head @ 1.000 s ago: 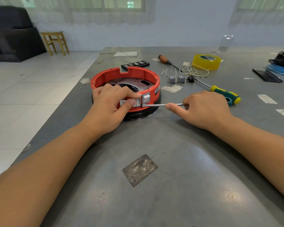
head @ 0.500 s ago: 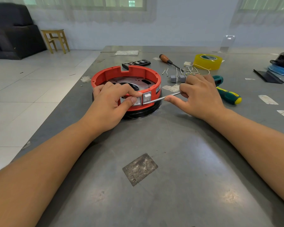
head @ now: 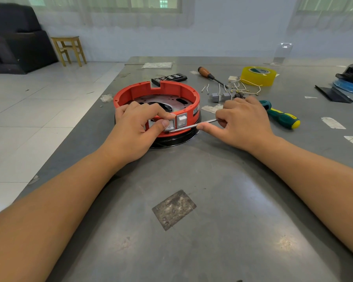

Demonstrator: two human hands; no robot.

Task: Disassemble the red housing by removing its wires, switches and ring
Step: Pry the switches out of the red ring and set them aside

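The left hand (head: 135,127) curls over the near rim of the red housing (head: 157,102), its fingers hooked inside the wall and its thumb (head: 161,127) pressed on the outer face beside the left switch (head: 170,125). The right hand (head: 243,125) grips a thin metal tool (head: 194,125) between the thumb and bent fingers; the tool lies nearly flat, pointing left, and its tip meets the lower edge of the left switch.

The housing is a round, open-topped red ring standing on a black base (head: 171,140), at the left-centre of the grey table (head: 192,241). Two white rocker switches sit side by side in its near wall, the right switch (head: 181,120) fully in view. A grey metal plate (head: 161,101) with holes shows inside, and a notch breaks the far rim.

The left hand hides part of the near wall and most of the left switch. Whether the tool tip is wedged under the switch or only touching it cannot be told. The right hand covers the tool's far end and part of a green and yellow screwdriver (head: 281,118) behind it. Farther off lie two grey switches (head: 220,97) just beside loose wires (head: 243,88), a wooden-handled screwdriver (head: 210,76) and a roll of yellow tape (head: 258,76).
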